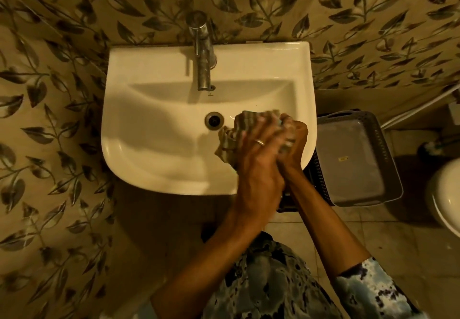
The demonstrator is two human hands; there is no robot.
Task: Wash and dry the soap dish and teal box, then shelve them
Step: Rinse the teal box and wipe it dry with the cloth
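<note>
Over the right side of the basin, both hands were pressed together around a bundle, blurred as I watched. The left hand [258, 161], a ring [260, 142] on one finger, lay across a striped cloth [230, 142], fingers wrapped over it, with the loose folds spilling out to the left. The right hand [293, 142] was curled round the far side of the same bundle. Between the fingertips only a sliver of teal showed, which I took for the teal box [280, 121]; I could not tell how much of it was covered.

Below them the white sink [174, 54] was lit with a warm, dim gloss, its drain [214, 119] just left of the cloth and the dull metal tap [202, 52] standing at the back rim. Just right of the sink sat a grey tray [353, 159] on top of a dark perforated basket [314, 169]. Beyond that, at the frame's edge, curved a white toilet [448, 194]. The wall [62, 94] was tiled in beige with a dark leaf pattern, and the floor [373, 231] in plain beige tiles. A blue-and-white mottled sleeve [373, 291] covered the right forearm.
</note>
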